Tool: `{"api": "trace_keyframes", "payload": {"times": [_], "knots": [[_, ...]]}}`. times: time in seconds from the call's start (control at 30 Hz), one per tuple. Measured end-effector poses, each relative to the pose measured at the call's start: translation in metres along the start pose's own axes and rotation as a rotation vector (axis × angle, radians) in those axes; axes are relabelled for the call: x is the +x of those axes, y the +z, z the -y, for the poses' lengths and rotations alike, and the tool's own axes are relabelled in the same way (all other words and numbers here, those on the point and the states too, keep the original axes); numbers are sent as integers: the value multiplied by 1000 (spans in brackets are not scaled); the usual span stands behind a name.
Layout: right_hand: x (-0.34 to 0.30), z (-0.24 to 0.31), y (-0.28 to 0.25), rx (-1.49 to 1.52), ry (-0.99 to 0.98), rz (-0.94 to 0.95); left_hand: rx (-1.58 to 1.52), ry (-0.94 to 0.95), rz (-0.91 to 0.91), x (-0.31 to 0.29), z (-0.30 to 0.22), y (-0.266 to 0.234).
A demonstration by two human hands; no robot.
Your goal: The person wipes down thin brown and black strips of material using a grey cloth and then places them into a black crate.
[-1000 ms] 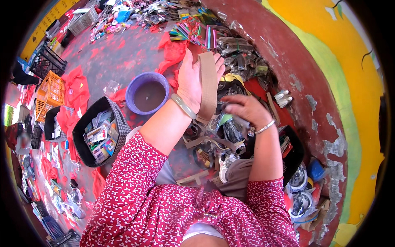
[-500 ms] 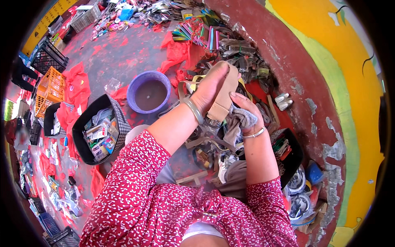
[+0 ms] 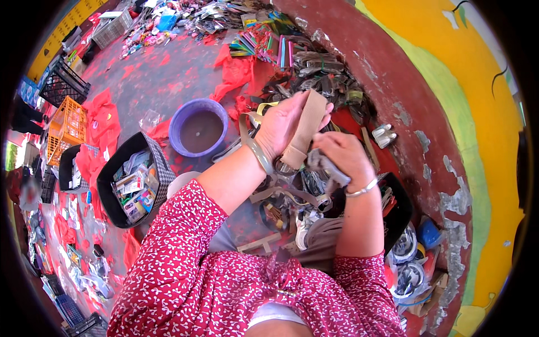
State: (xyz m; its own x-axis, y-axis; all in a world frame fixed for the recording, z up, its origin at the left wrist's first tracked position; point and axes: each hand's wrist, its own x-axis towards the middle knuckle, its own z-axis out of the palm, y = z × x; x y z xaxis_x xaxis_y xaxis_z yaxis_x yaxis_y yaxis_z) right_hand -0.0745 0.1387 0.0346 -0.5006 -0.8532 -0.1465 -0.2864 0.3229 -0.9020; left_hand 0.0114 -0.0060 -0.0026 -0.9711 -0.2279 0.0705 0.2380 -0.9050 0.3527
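Observation:
A tan fabric belt (image 3: pixel 307 126) lies across my left hand (image 3: pixel 279 128), which grips it with the fingers behind the strap. One end of the belt has a dark ring-like buckle (image 3: pixel 283 167), and a loose length loops down on the left of my wrist. My right hand (image 3: pixel 348 157) is closed on a bunched grey cloth (image 3: pixel 328 168), close against the belt's lower right edge. Whether the cloth touches the belt I cannot tell. Below my hands lie more belts (image 3: pixel 289 194) in a tangle, with a white shoe (image 3: pixel 305 229) at my foot.
A purple basin (image 3: pixel 198 128) of murky water stands to the left, beside a checkered black bin (image 3: pixel 160 163) of small packages. Wrapped dark goods (image 3: pixel 320 70) line the red wall (image 3: pixel 393 84). A black bin (image 3: pixel 396 216) sits by my right forearm. Orange crates (image 3: pixel 68 126) stand far left.
My right hand has turned over with the cloth, its back now showing, and the cloth has dropped slightly lower. The belt stays in my left hand, a little lower.

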Motion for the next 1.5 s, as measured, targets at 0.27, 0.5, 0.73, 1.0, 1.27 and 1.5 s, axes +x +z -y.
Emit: {"api": "trace_keyframes", "payload": {"times": [0.27, 0.5, 0.73, 1.0, 1.27, 1.5], "knots": [[-7, 24, -12, 851, -499, -500, -115, 6, 77, 0, 4, 12], [10, -1, 53, -61, -627, -469, -5, 207, -96, -3, -1, 20], [9, 17, 63, -264, -878, -531, 7, 154, -126, -14, -18, 22], [22, 2, 49, 53, -452, -496, 10, 97, -96, -16, -4, 23], [31, 8, 40, -244, -864, -699, 15, 4, -48, -21, 4, 37], [4, 9, 63, -177, -672, -476, -14, 122, -149, -4, -11, 7]]}}
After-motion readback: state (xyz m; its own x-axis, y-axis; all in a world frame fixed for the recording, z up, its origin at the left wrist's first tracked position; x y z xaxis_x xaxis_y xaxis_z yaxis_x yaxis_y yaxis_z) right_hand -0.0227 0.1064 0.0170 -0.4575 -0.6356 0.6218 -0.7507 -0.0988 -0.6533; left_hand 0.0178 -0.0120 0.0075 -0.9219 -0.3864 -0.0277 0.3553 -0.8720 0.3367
